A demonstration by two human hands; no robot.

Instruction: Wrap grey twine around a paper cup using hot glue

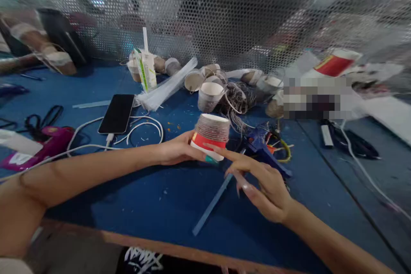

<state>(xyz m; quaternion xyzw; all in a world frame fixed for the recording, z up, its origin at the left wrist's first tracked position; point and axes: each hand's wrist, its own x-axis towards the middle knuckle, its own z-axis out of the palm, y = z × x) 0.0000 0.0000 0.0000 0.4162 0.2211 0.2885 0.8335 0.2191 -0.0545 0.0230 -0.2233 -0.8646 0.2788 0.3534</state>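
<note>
My left hand [180, 150] is wrapped round a small paper cup [210, 142], its thumb across the lower side. Grey-brown twine winds round one end of the cup, and a red and white printed band shows below it. From the right, my right hand [263, 184] reaches in with its index finger stretched to the cup's red band. Its thumb is apart from that finger, and its other fingers are partly curled. Just beyond the right hand lies a blue glue gun [265, 147]. A long translucent glue stick [212, 205] slants across the table beneath my hands.
Behind the cup lie a tangled twine heap [239, 98], several wrapped cups [210, 96] and a bundle of glue sticks [170, 85]. A phone [117, 113] with a white cable and a magenta glue gun [48, 143] are left. A perforated metal screen [180, 13] borders the back.
</note>
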